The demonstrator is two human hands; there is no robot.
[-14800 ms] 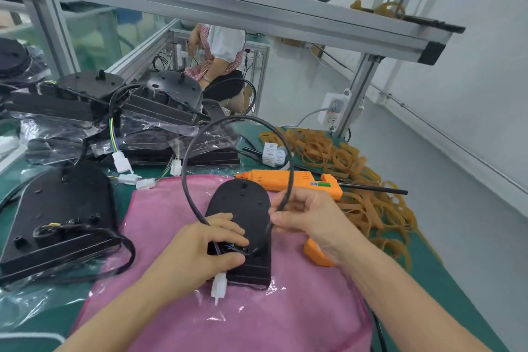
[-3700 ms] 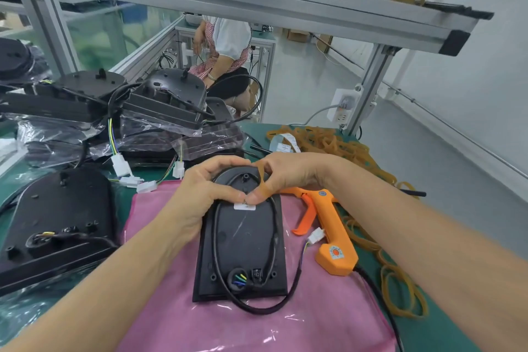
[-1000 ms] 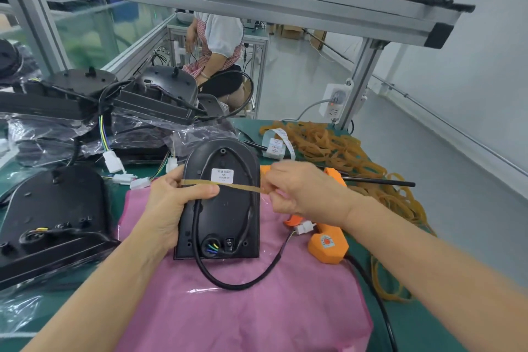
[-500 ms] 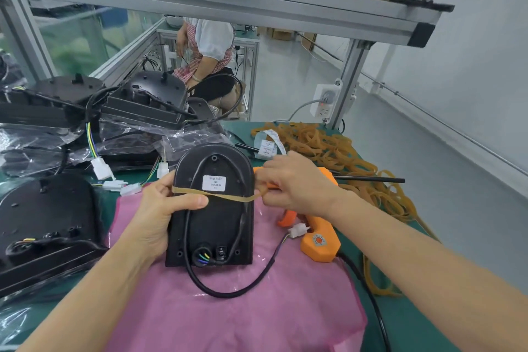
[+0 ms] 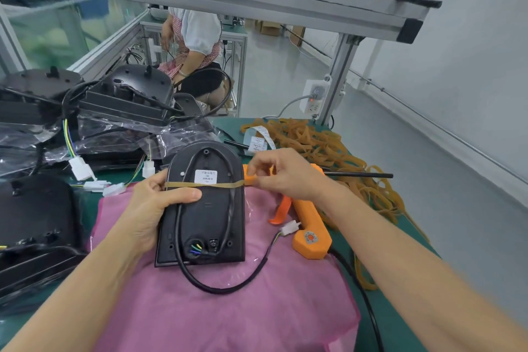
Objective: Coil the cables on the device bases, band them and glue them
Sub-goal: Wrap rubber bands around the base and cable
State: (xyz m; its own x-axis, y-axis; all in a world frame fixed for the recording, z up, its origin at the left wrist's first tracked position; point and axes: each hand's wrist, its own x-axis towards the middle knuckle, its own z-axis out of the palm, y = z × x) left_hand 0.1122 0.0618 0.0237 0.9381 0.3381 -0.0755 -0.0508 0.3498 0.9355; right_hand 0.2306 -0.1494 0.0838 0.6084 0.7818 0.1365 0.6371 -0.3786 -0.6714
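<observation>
The left hand (image 5: 155, 208) has its grip curled round the left edge of the black device base (image 5: 204, 208), with the thumb pressing on top just under the rubber band (image 5: 204, 185). The right hand (image 5: 283, 177) has its grip closed in a pinch at the band's other end, right at the base's right edge. The band lies stretched flat across the base, over both sides of the black cable (image 5: 228, 284) that loops up the base. Below the grip, the cable hangs off the bottom edge in a curve and ends in a white plug (image 5: 290, 228). This looks like the banding step, nearly done. Next, the right hand probably needs to let the band sit snug, then pick up the orange glue gun (image 5: 307, 220) lying just right of the base. The base rests on a pink cloth (image 5: 228, 320) on the green worktop (image 5: 400, 314). Past the right hand is a big pile of rubber bands (image 5: 323, 146). To the left are more black bases (image 5: 37, 226) in clear plastic. Far behind, another person (image 5: 194, 46) sits at another bench.
</observation>
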